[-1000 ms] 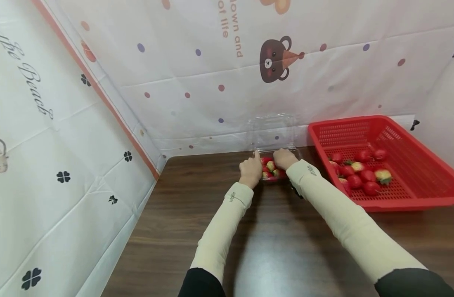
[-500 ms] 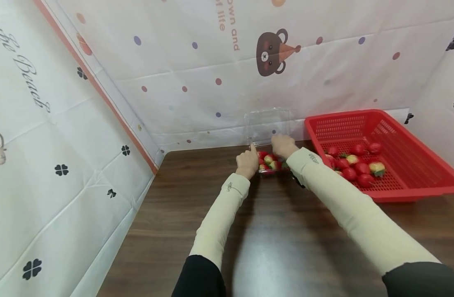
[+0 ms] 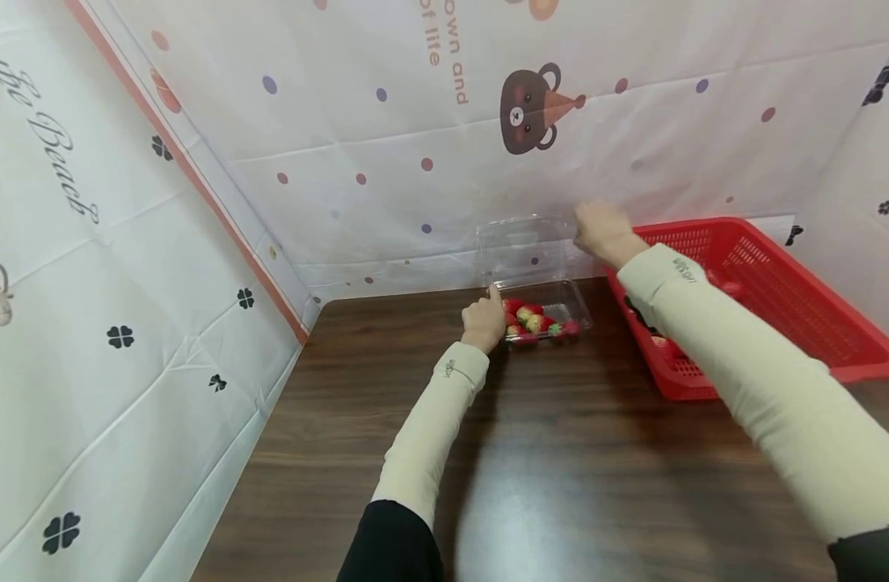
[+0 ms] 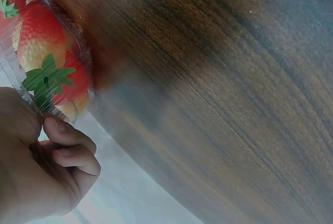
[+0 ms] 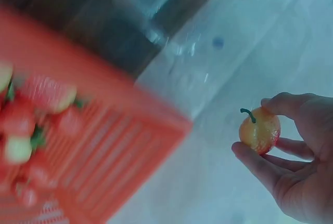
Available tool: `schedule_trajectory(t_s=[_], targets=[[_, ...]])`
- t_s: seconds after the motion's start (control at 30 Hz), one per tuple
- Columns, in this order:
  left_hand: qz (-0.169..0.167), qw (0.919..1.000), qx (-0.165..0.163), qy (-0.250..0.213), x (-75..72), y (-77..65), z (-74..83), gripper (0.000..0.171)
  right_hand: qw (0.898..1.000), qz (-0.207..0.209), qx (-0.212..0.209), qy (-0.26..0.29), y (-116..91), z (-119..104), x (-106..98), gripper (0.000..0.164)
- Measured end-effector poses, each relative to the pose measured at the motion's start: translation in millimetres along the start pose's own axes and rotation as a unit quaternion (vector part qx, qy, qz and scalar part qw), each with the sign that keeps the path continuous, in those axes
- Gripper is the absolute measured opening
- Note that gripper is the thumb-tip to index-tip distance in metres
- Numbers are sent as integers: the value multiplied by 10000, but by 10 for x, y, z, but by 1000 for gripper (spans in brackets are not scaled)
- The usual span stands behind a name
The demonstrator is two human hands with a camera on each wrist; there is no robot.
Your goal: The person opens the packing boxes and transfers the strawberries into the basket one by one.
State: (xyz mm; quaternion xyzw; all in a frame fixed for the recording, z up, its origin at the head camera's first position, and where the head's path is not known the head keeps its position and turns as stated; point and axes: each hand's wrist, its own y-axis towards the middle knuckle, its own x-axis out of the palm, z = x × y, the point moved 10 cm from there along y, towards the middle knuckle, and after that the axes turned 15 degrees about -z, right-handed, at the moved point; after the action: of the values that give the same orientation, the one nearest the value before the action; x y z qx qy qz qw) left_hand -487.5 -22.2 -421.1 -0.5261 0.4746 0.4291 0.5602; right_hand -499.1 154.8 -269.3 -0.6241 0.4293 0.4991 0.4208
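Note:
My left hand (image 3: 483, 323) grips the left edge of a clear plastic clamshell box (image 3: 579, 303), its fingers curled at the corner in the left wrist view. Strawberries (image 3: 537, 324) fill the left and front of the box, red and pale yellow, one showing green leaves (image 4: 48, 78). My right hand (image 3: 603, 233) is raised between the box and the red basket (image 3: 826, 331). Its thumb and fingers pinch a small round yellow-and-red fruit (image 5: 260, 132) with a short green stem, seen in the right wrist view. In the head view that fruit is hidden by the hand.
The box's transparent lid (image 3: 520, 246) stands up against the printed white cloth (image 3: 343, 210) behind. More red and yellowish fruits (image 5: 49, 91) lie in the basket, largely hidden by the right sleeve (image 3: 743, 356) in the head view. Dark wood tabletop (image 3: 357, 420) extends in front.
My right hand has risen from over the box and moved right to beside the basket, uncovering the box's right side. My left hand has stayed at the box's left edge.

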Motion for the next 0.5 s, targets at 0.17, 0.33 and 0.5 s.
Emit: schedule_trajectory(t_s=[0.17,0.33,0.5], targets=[[5,10000,40,9,21,-1,-7,37,9995,152,261,-5,-147,440,-239,16],[-81,10000,20,5,44,7,-29,35,9980,13,637,49,-319,901,-304,18],[25,10000,5,9,1,3,-48,30,9972,-40,752,7,-469,1271,-243,18]])
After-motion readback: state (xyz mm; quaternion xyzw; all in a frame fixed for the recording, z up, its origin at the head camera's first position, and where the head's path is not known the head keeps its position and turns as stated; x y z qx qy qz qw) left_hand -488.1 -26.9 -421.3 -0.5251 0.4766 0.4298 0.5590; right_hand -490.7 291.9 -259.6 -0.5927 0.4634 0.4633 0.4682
